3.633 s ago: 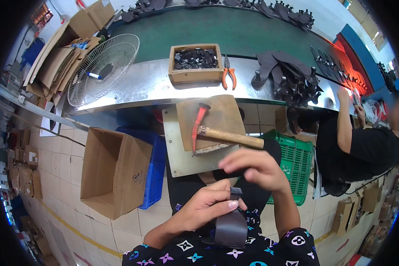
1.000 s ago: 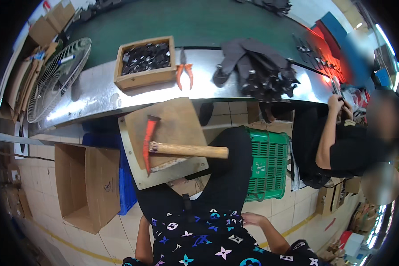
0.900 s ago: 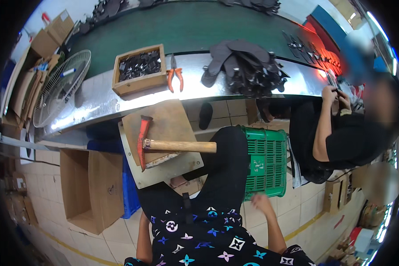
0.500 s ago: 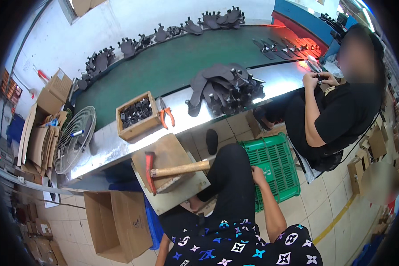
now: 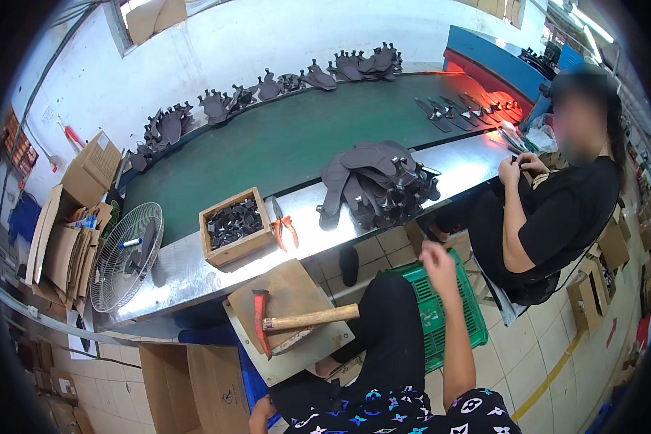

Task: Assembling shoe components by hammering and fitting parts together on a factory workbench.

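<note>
Spanning background: counter point(image 5: 181, 271), green top, metal near edge. Cardboard box point(image 5: 220, 390), open, left of lap. Green crate point(image 5: 428, 311) beside right thigh. Blue crate point(image 5: 253, 376), partly hidden, beside cardboard box. Heap of dark soles point(image 5: 376, 184), counter's near edge. Brown board point(image 5: 289, 278) before lap. Wooden box point(image 5: 239, 251), near edge, left of heap. Hammer point(image 5: 307, 318) on board, handle past right edge. Pliers point(image 5: 279, 216) beside wooden box. Right hand point(image 5: 435, 262) above green crate, fingers loosely bent, contents unclear. Left hand point(image 5: 265, 406) near blue crate, grip cannot be told.
</note>
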Demonstrator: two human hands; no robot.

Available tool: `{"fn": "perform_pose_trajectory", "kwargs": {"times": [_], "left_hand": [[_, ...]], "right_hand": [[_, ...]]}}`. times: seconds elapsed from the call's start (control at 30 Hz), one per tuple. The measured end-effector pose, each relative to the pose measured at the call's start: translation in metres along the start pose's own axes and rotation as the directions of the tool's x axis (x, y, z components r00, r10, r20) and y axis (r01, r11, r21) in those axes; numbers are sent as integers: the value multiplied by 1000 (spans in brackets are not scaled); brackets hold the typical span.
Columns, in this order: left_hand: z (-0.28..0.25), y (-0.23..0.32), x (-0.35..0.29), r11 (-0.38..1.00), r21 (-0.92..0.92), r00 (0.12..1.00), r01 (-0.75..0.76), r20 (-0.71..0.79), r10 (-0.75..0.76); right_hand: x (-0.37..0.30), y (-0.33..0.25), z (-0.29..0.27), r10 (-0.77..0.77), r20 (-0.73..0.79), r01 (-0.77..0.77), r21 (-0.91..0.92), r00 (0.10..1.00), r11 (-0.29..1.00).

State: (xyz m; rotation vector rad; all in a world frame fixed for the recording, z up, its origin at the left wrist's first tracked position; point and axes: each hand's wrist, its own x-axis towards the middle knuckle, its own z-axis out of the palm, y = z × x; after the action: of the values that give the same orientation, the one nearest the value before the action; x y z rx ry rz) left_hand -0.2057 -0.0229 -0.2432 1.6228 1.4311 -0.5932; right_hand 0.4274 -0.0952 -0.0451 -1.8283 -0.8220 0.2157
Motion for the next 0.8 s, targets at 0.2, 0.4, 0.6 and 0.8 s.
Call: {"fn": "perform_pose_trajectory", "kwargs": {"times": [0.2, 0.4, 0.6, 0.8], "left_hand": [[-57, 61, -44, 968, -252, 699, -21, -695, -165], [-118, 175, -145, 826, -186, 121, -533, -982, -143], [-164, 285, -265, 663, 363, -83, -655, -906, 415], [-163, 322, -292, 308, -73, 262, -949, -725, 637]], "right_hand": [[107, -145, 24, -612, -155, 464, -518, 776, 719], [139, -196, 39, -639, -14, 548, -501, 769, 670], [24, -307, 23, -895, 261, 889, -387, 362, 246], [-77, -327, 41, -833, 490, 914, 403, -257, -44]]}}
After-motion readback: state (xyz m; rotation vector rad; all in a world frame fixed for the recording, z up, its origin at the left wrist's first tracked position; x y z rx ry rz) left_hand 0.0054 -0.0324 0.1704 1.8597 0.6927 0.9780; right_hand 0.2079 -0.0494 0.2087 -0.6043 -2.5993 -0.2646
